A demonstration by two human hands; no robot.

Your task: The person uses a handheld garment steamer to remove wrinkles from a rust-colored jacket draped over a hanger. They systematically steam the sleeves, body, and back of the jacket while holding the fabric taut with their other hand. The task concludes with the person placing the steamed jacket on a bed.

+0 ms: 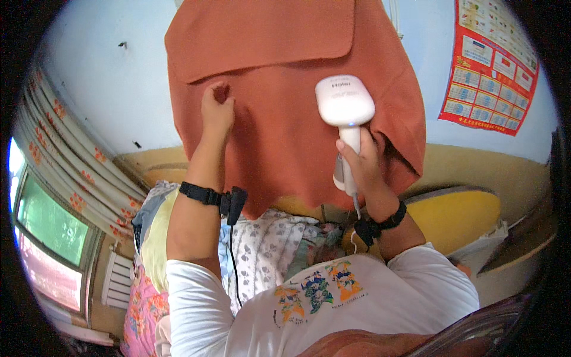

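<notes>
A rust-orange coat [279, 113] hangs in front of the pale blue wall, with a wide flap across its upper part. My left hand [216, 110] pinches the coat's fabric just below that flap, left of centre. My right hand [358, 160] grips the handle of a white handheld garment steamer [345, 104]; its head rests against the coat at the right of centre. A thin cord runs down from the steamer's handle past my wrist. Both wrists wear black straps.
A red wall calendar [493, 65] hangs at the upper right. Patterned curtains [65, 149] and a window [47, 232] fill the left side. Below the coat lie floral bedding [267, 238] and a yellow cushion [464, 220].
</notes>
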